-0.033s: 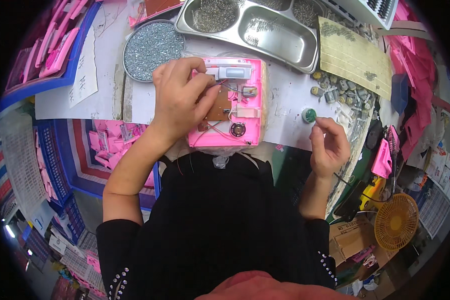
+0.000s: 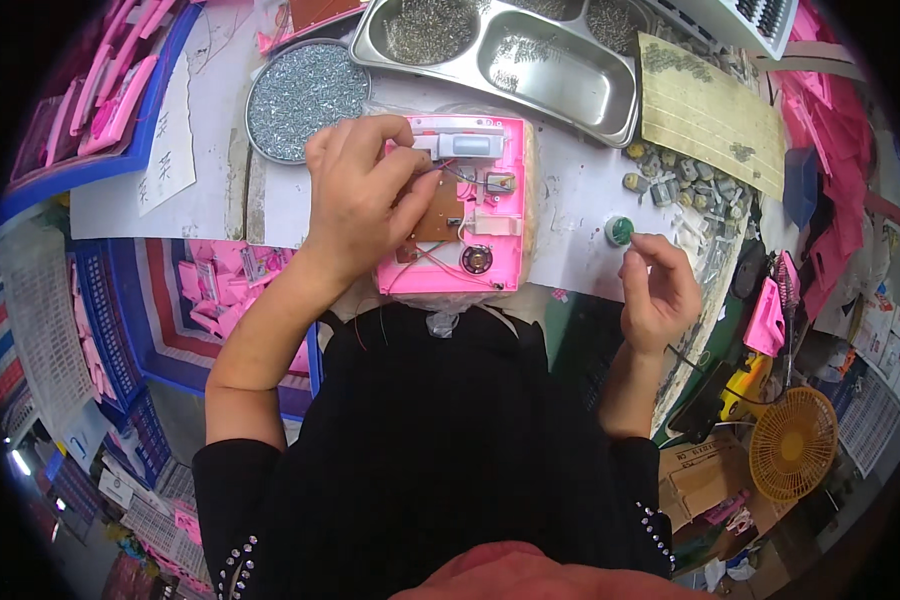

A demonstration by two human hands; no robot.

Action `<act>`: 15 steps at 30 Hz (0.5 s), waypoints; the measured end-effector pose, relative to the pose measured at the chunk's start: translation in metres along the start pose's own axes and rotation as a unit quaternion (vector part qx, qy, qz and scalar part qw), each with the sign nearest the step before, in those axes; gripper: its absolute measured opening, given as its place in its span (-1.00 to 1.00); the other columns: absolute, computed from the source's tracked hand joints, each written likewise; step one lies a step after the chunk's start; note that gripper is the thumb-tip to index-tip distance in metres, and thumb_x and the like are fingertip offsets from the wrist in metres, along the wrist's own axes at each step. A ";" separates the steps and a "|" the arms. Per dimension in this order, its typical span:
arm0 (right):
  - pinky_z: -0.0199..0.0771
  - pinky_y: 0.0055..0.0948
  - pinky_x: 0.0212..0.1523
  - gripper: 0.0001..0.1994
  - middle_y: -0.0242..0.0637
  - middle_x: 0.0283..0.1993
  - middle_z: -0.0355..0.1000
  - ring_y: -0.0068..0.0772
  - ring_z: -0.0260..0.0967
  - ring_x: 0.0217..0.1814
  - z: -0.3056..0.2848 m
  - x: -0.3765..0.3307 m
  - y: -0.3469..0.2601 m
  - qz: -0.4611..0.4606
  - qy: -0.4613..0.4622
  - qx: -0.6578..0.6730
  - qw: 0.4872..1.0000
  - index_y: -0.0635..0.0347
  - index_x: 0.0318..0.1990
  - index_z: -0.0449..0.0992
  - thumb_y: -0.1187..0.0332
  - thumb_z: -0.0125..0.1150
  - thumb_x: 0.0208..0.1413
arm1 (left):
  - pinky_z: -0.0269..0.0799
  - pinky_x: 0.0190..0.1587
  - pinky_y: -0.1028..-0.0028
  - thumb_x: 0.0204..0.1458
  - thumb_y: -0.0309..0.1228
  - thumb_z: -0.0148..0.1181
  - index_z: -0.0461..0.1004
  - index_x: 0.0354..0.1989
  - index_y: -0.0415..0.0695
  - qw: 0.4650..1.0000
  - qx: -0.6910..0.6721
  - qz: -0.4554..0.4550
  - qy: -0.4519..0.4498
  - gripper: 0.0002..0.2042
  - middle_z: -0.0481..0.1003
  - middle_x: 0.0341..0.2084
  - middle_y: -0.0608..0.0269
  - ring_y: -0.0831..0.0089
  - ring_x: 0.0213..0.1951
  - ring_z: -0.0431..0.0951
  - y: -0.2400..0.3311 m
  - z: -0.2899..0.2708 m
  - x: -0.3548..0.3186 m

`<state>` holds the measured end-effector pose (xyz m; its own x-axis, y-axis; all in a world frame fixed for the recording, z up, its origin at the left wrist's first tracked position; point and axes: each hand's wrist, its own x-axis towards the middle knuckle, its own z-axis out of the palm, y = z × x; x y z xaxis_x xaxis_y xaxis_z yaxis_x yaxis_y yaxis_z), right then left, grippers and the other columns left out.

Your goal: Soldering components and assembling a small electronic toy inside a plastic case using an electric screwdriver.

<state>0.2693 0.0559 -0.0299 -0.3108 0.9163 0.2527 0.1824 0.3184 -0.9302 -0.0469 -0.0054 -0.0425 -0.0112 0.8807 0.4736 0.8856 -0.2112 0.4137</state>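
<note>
Your left hand (image 2: 365, 195) lies curled over the left half of the pink housing (image 2: 470, 205), fingertips pressing on the brown circuit board (image 2: 438, 215) inside it, so it is holding the work down, not gripping it. Your right hand (image 2: 658, 290) sits well off to the right of the housing with thumb and forefinger pinched narrow on something too small to make out, just below the small green cap (image 2: 620, 231) on the table. The main risk, as I judge it, is in the thin red and dark wires (image 2: 440, 265) that cross just under your left palm: if that hand slides or lifts with a wire caught, it could tear a lead off the board or off the small round speaker (image 2: 477, 260) near the housing's lower edge. The housing also rests close to the table's near edge, right above your lap, so a push toward you could tip it off. Whatever your right fingers hold could drop easily and would be hard to find among the loose metal parts (image 2: 670, 185) scattered beyond that hand. The housing itself is an open, shallow pink plastic shell, roughly square, lying face down, with a white and grey strip (image 2: 465, 140) across the far edge, a small metal part to the right of the board, and the wiring exposed.
</note>
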 end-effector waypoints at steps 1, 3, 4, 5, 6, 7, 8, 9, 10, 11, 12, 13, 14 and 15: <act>0.35 -0.55 -0.30 -0.81 -0.23 -0.36 0.51 -0.52 0.38 -0.38 0.001 0.000 0.001 0.003 -0.001 -0.001 1.000 0.47 -0.14 0.57 0.69 0.27 0.06 | 0.13 -0.02 0.26 -0.12 -0.35 0.41 0.56 -0.38 -0.05 1.000 -0.002 0.003 0.000 -0.83 0.47 -0.23 0.34 0.31 -0.19 0.44 -0.001 0.000 0.000; 0.34 -0.55 -0.33 -0.83 -0.23 -0.37 0.51 -0.52 0.37 -0.40 0.004 0.001 0.002 0.007 0.000 -0.004 1.000 0.46 -0.16 0.58 0.69 0.27 0.06 | 0.12 -0.01 0.26 -0.12 -0.37 0.40 0.56 -0.38 -0.05 1.000 -0.007 0.010 0.002 -0.85 0.47 -0.22 0.35 0.32 -0.18 0.44 -0.001 -0.001 0.002; 0.34 -0.55 -0.34 -0.84 -0.23 -0.38 0.51 -0.52 0.37 -0.40 0.006 0.001 0.002 0.007 0.001 -0.007 1.000 0.46 -0.18 0.58 0.69 0.27 0.05 | 0.12 -0.01 0.26 -0.13 -0.37 0.40 0.56 -0.36 -0.03 1.000 -0.002 0.008 0.000 -0.84 0.47 -0.21 0.36 0.33 -0.18 0.44 -0.002 -0.002 0.003; 0.33 -0.55 -0.35 -0.85 -0.23 -0.39 0.50 -0.52 0.37 -0.41 0.009 0.002 0.002 0.007 0.003 -0.010 1.000 0.45 -0.19 0.59 0.69 0.27 0.05 | 0.11 0.00 0.26 -0.13 -0.38 0.40 0.57 -0.35 -0.02 1.000 0.002 0.006 -0.002 -0.83 0.47 -0.21 0.37 0.34 -0.18 0.44 -0.003 -0.003 0.003; 0.33 -0.55 -0.35 -0.85 -0.23 -0.40 0.50 -0.51 0.37 -0.41 0.010 0.004 0.002 -0.007 0.001 -0.031 1.000 0.44 -0.21 0.59 0.69 0.28 0.03 | 0.11 0.00 0.26 -0.14 -0.38 0.41 0.57 -0.33 -0.01 1.000 0.005 0.005 -0.002 -0.82 0.47 -0.20 0.38 0.35 -0.18 0.44 -0.003 -0.003 0.003; 0.33 -0.54 -0.36 -0.86 -0.23 -0.41 0.50 -0.50 0.37 -0.42 0.012 0.007 0.002 -0.022 -0.002 -0.052 0.998 0.42 -0.23 0.59 0.69 0.29 0.02 | 0.11 0.01 0.26 -0.13 -0.36 0.40 0.58 -0.28 0.01 1.000 -0.008 0.016 -0.001 -0.79 0.47 -0.19 0.39 0.36 -0.17 0.43 0.001 -0.003 0.003; 0.33 -0.54 -0.37 -0.86 -0.23 -0.42 0.49 -0.49 0.37 -0.43 0.015 0.010 0.002 -0.036 -0.004 -0.073 0.997 0.41 -0.24 0.60 0.69 0.30 0.01 | 0.11 0.02 0.25 -0.13 -0.35 0.40 0.59 -0.24 0.02 0.999 -0.020 0.027 0.001 -0.76 0.46 -0.18 0.40 0.37 -0.16 0.43 0.009 -0.005 0.002; 0.35 -0.48 -0.37 -0.86 -0.22 -0.43 0.49 -0.41 0.38 -0.44 0.021 0.016 -0.005 -0.043 -0.030 -0.113 0.992 0.35 -0.27 0.61 0.66 0.32 -0.02 | 0.10 0.03 0.24 -0.12 -0.34 0.39 0.60 -0.19 0.04 0.999 -0.033 0.037 0.002 -0.73 0.46 -0.17 0.41 0.38 -0.15 0.43 0.016 -0.007 0.001; 0.37 -0.42 -0.37 -0.85 -0.21 -0.42 0.50 -0.31 0.40 -0.42 0.027 0.023 -0.011 -0.076 -0.066 -0.168 0.981 0.29 -0.28 0.63 0.61 0.34 -0.07 | 0.11 0.02 0.25 -0.13 -0.33 0.40 0.60 -0.13 0.05 0.998 -0.027 0.059 -0.020 -0.68 0.45 -0.17 0.40 0.39 -0.15 0.43 0.022 -0.008 0.001; 0.36 -0.39 -0.37 -0.85 -0.22 -0.42 0.50 -0.28 0.40 -0.41 0.038 0.029 -0.009 -0.120 -0.074 -0.169 0.975 0.27 -0.28 0.63 0.57 0.36 -0.07 | 0.11 0.01 0.26 -0.14 -0.32 0.42 0.60 -0.07 0.06 0.996 -0.021 0.080 -0.042 -0.62 0.45 -0.16 0.40 0.40 -0.15 0.42 0.027 -0.008 0.001; 0.36 -0.36 -0.37 -0.85 -0.24 -0.43 0.50 -0.25 0.40 -0.40 0.049 0.035 -0.007 -0.166 -0.083 -0.169 0.968 0.24 -0.29 0.64 0.53 0.38 -0.08 | 0.12 0.00 0.28 -0.15 -0.32 0.43 0.61 0.00 0.07 0.993 -0.014 0.100 -0.063 -0.57 0.44 -0.16 0.39 0.40 -0.15 0.42 0.030 -0.009 0.001; 0.35 -0.35 -0.37 -0.86 -0.26 -0.44 0.49 -0.25 0.39 -0.40 0.058 0.039 -0.003 -0.156 -0.080 -0.169 0.970 0.22 -0.31 0.63 0.51 0.39 -0.08 | 0.11 0.01 0.25 -0.12 -0.24 0.40 0.61 0.04 0.08 0.991 -0.004 0.109 -0.075 -0.55 0.43 -0.17 0.40 0.39 -0.13 0.41 0.028 -0.004 0.002; 0.35 -0.34 -0.37 -0.87 -0.28 -0.45 0.49 -0.25 0.38 -0.41 0.065 0.042 0.002 -0.145 -0.077 -0.168 0.972 0.20 -0.32 0.63 0.48 0.40 -0.08 | 0.11 0.01 0.25 -0.12 -0.23 0.40 0.61 0.03 0.08 0.990 0.000 0.114 -0.081 -0.55 0.43 -0.17 0.41 0.38 -0.13 0.41 0.026 -0.002 0.004; 0.34 -0.33 -0.37 -0.87 -0.29 -0.46 0.48 -0.25 0.38 -0.41 0.071 0.044 0.006 -0.136 -0.076 -0.168 0.973 0.19 -0.34 0.63 0.46 0.42 -0.08 | 0.11 0.01 0.24 -0.12 -0.22 0.39 0.61 0.02 0.08 0.989 0.005 0.117 -0.086 -0.56 0.43 -0.17 0.41 0.38 -0.13 0.41 0.024 0.000 0.005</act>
<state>0.1904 0.0808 -0.0430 -0.5204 0.7488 0.4106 0.3608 0.6286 -0.6890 -0.0259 -0.0066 -0.0301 0.2740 0.8672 0.4159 0.8585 -0.4154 0.3006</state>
